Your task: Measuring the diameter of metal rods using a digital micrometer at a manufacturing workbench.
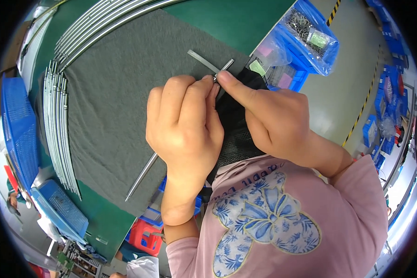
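Observation:
A long thin metal rod lies slantwise under my left hand, its far tip sticking out beyond my fingers. The fingers of that hand are curled and closed on the rod. My right hand is closed too, its thumb tip pressed near the rod's far end. From that thumb tip a narrow flat metal strip slants up and left, crossing close to the rod. My fingers cover the spot where strip and rod meet, so the contact there is hidden. Both hands are just above a dark grey cloth.
Several metal rods lie in a bundle at the left, and several more tubes at the far left. A blue bin with small metal parts stands at the far right. Blue baskets line the left edge; a red stool is below.

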`<move>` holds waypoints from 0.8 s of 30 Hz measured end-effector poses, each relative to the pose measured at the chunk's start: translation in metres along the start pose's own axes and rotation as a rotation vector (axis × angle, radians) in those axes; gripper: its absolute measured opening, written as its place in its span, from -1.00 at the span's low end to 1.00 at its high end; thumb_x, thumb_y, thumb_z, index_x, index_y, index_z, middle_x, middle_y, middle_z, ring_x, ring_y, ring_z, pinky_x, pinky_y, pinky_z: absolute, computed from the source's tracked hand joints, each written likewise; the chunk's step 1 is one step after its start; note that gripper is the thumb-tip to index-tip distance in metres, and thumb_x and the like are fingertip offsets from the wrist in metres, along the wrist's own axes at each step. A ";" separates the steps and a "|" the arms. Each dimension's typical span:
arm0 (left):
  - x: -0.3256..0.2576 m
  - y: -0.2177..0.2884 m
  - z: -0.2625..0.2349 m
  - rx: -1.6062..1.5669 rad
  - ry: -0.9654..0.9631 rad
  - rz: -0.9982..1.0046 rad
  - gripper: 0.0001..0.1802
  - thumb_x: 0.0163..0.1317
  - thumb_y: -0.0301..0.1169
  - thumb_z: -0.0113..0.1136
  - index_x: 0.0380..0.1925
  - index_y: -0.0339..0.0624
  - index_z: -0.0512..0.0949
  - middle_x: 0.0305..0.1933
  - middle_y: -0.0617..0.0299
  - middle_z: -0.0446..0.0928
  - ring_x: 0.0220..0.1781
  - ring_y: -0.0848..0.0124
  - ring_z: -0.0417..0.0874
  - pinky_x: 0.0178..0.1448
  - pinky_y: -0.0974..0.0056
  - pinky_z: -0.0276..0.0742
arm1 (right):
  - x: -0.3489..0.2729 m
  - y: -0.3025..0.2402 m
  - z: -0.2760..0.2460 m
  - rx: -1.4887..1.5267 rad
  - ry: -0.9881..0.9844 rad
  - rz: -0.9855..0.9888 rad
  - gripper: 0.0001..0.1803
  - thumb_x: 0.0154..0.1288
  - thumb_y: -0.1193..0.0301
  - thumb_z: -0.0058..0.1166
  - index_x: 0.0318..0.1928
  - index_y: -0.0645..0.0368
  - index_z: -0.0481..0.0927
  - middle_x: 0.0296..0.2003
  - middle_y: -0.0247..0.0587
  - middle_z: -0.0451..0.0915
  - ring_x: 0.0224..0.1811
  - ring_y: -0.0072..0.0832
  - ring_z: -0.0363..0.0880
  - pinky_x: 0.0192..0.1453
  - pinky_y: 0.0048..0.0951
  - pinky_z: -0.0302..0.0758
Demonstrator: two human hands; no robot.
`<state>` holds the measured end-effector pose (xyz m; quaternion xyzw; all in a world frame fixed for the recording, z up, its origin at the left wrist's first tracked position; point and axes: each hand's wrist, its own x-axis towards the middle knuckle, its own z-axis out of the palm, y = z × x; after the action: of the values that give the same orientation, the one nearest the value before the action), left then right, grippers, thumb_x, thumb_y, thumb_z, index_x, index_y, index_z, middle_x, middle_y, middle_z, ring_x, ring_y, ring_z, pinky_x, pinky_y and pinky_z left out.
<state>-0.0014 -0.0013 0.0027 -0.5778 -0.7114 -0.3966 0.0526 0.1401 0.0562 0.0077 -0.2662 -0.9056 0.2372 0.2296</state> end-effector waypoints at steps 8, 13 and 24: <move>0.000 -0.001 -0.002 -0.007 -0.006 -0.008 -0.84 -0.21 -0.57 0.25 -0.53 -0.20 0.53 -0.49 0.27 0.41 -0.53 0.34 0.36 -0.50 0.32 0.32 | -0.001 -0.002 -0.009 0.044 -0.098 0.016 -0.42 -0.06 0.67 -0.08 0.10 0.20 0.41 -0.74 -0.24 0.34 -0.79 -0.35 0.28 -0.67 -0.39 0.21; -0.001 -0.002 0.000 -0.036 0.007 -0.021 -0.84 -0.21 -0.57 0.25 -0.53 -0.20 0.53 -0.50 0.27 0.40 -0.53 0.33 0.36 -0.51 0.32 0.31 | -0.014 0.000 -0.014 0.008 -0.175 0.041 -0.44 -0.06 0.68 -0.09 0.08 0.23 0.43 -0.70 -0.23 0.40 -0.77 -0.33 0.31 -0.67 -0.39 0.20; -0.002 0.000 0.001 -0.018 0.003 -0.024 -0.84 -0.21 -0.56 0.24 -0.53 -0.20 0.52 -0.50 0.27 0.39 -0.52 0.33 0.36 -0.50 0.32 0.32 | -0.025 0.006 -0.033 -0.062 -0.302 0.033 -0.43 -0.09 0.67 -0.06 0.07 0.20 0.45 -0.68 -0.25 0.44 -0.76 -0.37 0.33 -0.66 -0.41 0.22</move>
<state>-0.0006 -0.0020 0.0009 -0.5693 -0.7145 -0.4043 0.0438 0.1786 0.0562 0.0229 -0.2490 -0.9323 0.2504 0.0785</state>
